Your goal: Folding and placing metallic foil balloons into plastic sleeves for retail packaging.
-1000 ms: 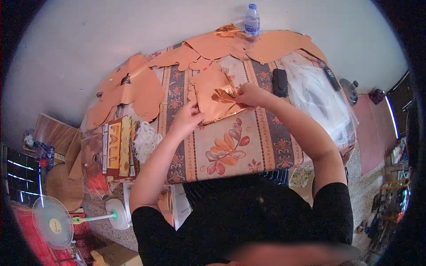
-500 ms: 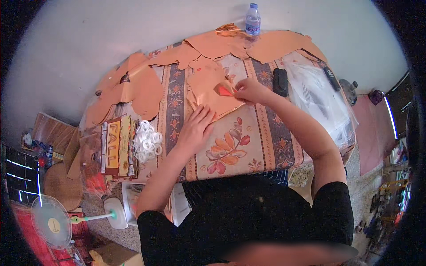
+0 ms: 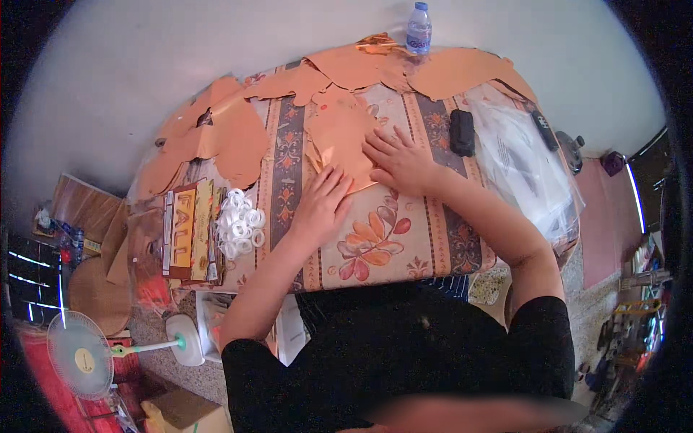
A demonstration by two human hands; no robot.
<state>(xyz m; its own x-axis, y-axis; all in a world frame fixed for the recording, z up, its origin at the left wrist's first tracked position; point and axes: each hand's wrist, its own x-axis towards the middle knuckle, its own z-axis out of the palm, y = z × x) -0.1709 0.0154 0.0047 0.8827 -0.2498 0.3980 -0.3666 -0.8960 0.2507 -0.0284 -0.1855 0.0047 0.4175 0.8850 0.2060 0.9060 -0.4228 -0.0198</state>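
In front of me on the patterned tablecloth (image 3: 419,238) lies a flat, folded orange piece with shiny foil edges (image 3: 339,130), which looks like a deflated foil balloon. My left hand (image 3: 323,206) rests on its lower left corner, fingers stretched and close together. Across its right edge lies my right hand (image 3: 404,162), palm down with the fingers spread. Neither hand grips anything. More flat orange pieces (image 3: 242,141) are spread at the far left, and others (image 3: 462,72) run along the back edge.
Left of my left arm sit a heap of small white rings (image 3: 240,225) and a stack of printed cards (image 3: 189,231). A water bottle (image 3: 419,29) stands at the back. Clear plastic bags (image 3: 516,162) and a black case (image 3: 462,133) lie right. A fan (image 3: 83,357) stands lower left.
My right hand has let go of the lifted edge with its red underside and now lies flat on the piece. The flap is down. My left hand has stayed put.
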